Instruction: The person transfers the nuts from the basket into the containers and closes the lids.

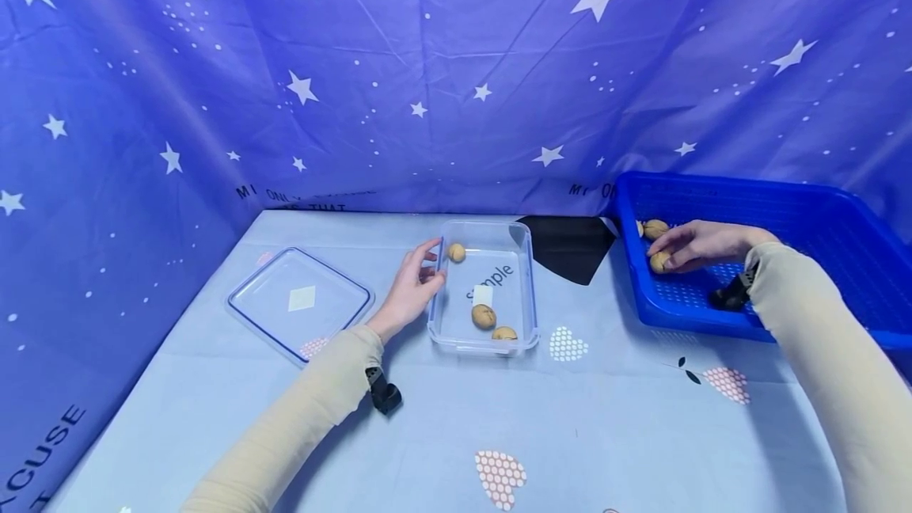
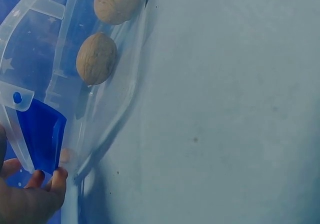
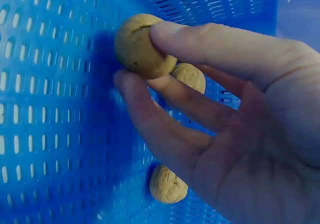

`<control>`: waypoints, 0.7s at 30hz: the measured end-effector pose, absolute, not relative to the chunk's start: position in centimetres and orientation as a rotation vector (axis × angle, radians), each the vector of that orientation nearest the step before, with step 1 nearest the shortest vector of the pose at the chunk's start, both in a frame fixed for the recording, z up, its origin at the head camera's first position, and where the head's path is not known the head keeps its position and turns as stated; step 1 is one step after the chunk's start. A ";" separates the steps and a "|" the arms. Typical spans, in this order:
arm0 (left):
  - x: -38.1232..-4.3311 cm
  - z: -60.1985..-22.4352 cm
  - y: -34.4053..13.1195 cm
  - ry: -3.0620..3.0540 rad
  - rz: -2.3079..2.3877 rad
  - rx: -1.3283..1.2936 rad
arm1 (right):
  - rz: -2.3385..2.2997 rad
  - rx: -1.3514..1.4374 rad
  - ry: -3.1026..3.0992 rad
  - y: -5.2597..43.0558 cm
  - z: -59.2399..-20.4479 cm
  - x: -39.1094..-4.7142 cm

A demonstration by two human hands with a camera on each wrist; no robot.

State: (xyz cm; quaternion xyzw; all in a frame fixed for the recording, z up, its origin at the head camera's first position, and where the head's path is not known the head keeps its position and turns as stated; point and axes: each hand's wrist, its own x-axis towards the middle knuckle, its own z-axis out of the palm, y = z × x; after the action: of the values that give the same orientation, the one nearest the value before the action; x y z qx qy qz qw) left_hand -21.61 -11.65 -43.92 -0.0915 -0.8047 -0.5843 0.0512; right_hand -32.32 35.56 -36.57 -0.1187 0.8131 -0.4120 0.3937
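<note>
inside the blue basket (image 1: 741, 180), near its left wall, the thumb and fingertips of the right hand (image 1: 694, 244) are drawn together on one walnut (image 1: 659, 262), gripped from opposite sides. two loose walnuts (image 1: 655, 229) lie beside that hand in the basket. the left hand (image 1: 409, 287) has its thumb and fingers spread apart, lightly bent, at the outer left wall of the clear container (image 1: 533, 299); no walnut is in its grasp. within the container, one walnut sits at the back left and two toward the front. left of that hand, the clear lid (image 1: 278, 283), bearing a white label (image 1: 302, 298), lies on the patterned tablecloth (image 1: 584, 434). a starred blue curtain (image 1: 427, 62) hangs behind.
</note>
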 end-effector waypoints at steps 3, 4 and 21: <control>-21.8 -43.9 -11.6 -2.429 -1.821 -0.302 | -1.036 -0.308 2.172 35.5 -36.4 -32.1; -21.8 -43.8 -11.6 -2.421 -1.837 -0.314 | -1.020 -0.321 2.212 35.4 -36.2 -31.9; -21.9 -44.1 -12.0 -2.420 -1.893 -0.372 | -0.931 -0.431 2.479 35.2 -32.9 -30.5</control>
State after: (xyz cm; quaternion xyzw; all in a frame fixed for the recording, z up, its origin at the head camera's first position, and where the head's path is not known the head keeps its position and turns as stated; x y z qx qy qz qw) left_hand -21.93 -12.00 -44.08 -0.1201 -0.7817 -0.6116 0.0236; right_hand -30.51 35.24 -32.86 -0.1566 0.8998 -0.3379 0.2272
